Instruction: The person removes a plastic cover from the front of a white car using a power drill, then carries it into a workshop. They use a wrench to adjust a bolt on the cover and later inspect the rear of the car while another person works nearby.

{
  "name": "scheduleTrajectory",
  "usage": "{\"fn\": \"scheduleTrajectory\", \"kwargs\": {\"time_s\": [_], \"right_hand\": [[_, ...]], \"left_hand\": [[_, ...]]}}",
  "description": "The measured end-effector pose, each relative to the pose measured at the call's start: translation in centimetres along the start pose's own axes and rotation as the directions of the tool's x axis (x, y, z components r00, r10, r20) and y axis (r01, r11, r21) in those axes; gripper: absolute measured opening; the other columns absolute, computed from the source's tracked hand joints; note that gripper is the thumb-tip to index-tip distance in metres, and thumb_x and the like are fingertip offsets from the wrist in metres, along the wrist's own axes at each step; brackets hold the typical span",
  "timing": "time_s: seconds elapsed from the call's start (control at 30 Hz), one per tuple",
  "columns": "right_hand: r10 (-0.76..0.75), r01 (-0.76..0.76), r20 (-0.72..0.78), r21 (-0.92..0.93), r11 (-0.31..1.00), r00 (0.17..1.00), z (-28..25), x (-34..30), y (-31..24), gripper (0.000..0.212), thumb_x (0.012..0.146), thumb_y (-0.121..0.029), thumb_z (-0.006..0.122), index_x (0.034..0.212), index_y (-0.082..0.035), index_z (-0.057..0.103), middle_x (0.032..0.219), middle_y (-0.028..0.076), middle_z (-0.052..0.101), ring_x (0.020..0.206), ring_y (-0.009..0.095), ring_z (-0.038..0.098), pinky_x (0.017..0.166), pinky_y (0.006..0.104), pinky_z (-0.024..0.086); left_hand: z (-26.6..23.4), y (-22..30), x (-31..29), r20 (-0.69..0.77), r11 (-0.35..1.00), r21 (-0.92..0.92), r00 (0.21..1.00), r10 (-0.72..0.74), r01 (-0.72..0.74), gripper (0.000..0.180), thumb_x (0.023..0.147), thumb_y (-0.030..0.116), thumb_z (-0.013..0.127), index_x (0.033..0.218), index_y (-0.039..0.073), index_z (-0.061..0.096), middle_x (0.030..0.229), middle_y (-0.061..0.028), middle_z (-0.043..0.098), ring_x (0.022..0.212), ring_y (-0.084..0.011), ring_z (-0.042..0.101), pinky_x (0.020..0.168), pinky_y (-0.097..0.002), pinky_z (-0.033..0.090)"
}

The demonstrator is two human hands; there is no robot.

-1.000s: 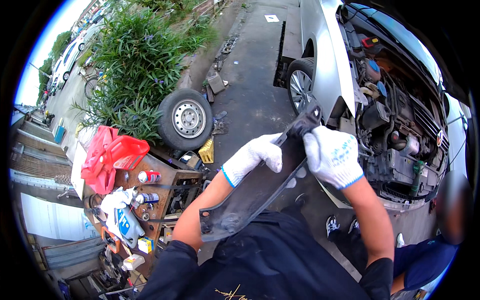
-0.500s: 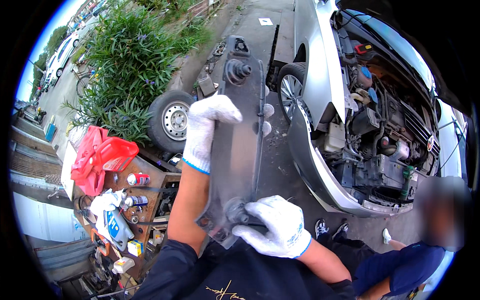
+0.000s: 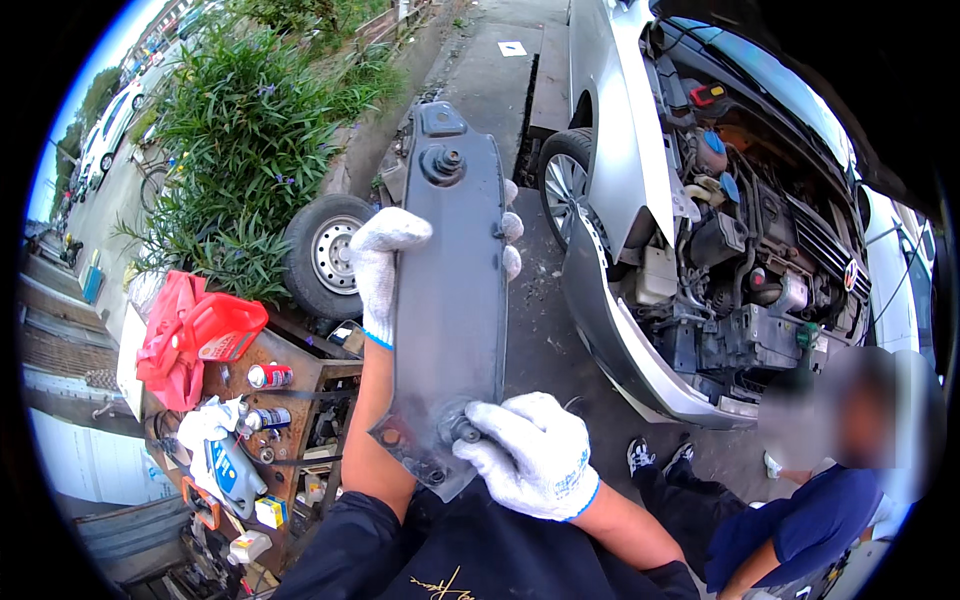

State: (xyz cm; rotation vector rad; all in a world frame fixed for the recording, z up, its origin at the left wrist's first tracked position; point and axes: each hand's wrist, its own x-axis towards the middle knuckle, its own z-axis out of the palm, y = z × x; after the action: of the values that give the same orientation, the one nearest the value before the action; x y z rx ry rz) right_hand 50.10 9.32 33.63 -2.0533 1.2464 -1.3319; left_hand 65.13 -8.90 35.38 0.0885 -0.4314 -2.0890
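**Long dark panel held end to end, upright in the middle of the frame**

The right hand (image 3: 535, 455), in a white knit glove, sits low and just right of centre, closed around the near end of a long dark metal panel (image 3: 450, 290) — its thumb and fingers curl over a small stud at that lower end. The left hand (image 3: 385, 270), gloved the same way, is higher up, left of centre, wrapped around the panel's left edge with its fingertips showing past the right edge. So the panel runs almost straight up the frame from the right hand, its long axis nearly vertical, tilted a touch to the right at the top, where a round boss and a square tab stand. The right hand is at the nearer end; the left grips about midway (nearer the far end than the near one).

Farther out: a loose wheel (image 3: 325, 250) lies behind the left hand by the shrubs, a cluttered workbench (image 3: 300, 375) with a red fuel can (image 3: 215, 325) fills the lower left, and a silver car (image 3: 640, 200) with its engine bay open takes the right. Another person crouches at the lower right.
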Motion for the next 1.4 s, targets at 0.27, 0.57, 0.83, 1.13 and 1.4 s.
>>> {"fn": "scheduleTrajectory", "kwargs": {"time_s": [0.27,0.57,0.83,1.13,1.4], "right_hand": [[0.242,-0.221,-0.051,0.259,0.94,0.969,-0.9,-0.6,0.8,0.02,0.095,-0.007,0.075,0.114,-0.001,0.072,0.1,0.017,0.074,0.087,0.032,0.074,0.077,0.0405,0.059],[0.668,-0.368,0.332,0.925,-0.093,0.666,-1.6,-2.2,4.2,0.05,0.114,-0.049,0.045,0.13,-0.005,0.063,0.093,0.011,0.069,0.065,0.02,0.064,0.051,0.0316,0.043],[0.77,-0.412,0.202,0.907,0.085,0.605,-1.9,-0.4,3.4,0.045,0.11,-0.053,0.056,0.126,-0.012,0.066,0.093,0.002,0.069,0.057,0.012,0.052,0.046,0.0267,0.035],[0.752,-0.423,-0.114,0.767,0.483,0.65,0.7,0.1,1.0,0.021,0.111,-0.023,0.067,0.116,-0.003,0.067,0.08,0.006,0.069,0.055,0.012,0.057,0.046,0.0287,0.041],[0.581,-0.249,-0.3,0.69,0.679,0.756,3.4,-2.6,5.5,0.034,0.106,-0.016,0.074,0.135,-0.001,0.069,0.116,0.01,0.081,0.109,0.021,0.076,0.095,0.0376,0.06]], "left_hand": [[-2.5,-4.1,-3.2,-0.039,0.981,-0.175,0.995,-0.089,0.081,0.093,0.1,0.075,0.064,0.159,0.004,0.05,0.13,-0.0236,0.067,0.097,-0.0338,0.069,0.075,-0.0433,0.059],[2.7,-8.4,-4.7,-0.246,0.99,0.106,0.962,0.114,-0.09,0.054,0.105,0.014,0.069,0.155,0.004,0.051,0.141,-0.0133,0.068,0.134,-0.0299,0.066,0.121,-0.0472,0.048],[4.9,-8.9,-5.6,-0.348,0.944,0.296,0.904,0.248,-0.145,0.048,0.099,0.001,0.074,0.144,0.003,0.056,0.134,-0.0133,0.069,0.124,-0.0268,0.069,0.11,-0.0463,0.056],[3.5,-9.9,-5.8,-0.537,0.938,0.345,0.811,0.232,-0.039,0.038,0.101,0.016,0.067,0.135,0.001,0.063,0.122,-0.0155,0.073,0.109,-0.0279,0.074,0.098,-0.0431,0.061],[2.0,-10.0,-6.4,-0.589,0.989,0.141,0.799,0.121,-0.046,0.035,0.101,0.016,0.067,0.133,0.002,0.063,0.124,-0.0152,0.074,0.11,-0.0289,0.075,0.098,-0.0453,0.061]]}}
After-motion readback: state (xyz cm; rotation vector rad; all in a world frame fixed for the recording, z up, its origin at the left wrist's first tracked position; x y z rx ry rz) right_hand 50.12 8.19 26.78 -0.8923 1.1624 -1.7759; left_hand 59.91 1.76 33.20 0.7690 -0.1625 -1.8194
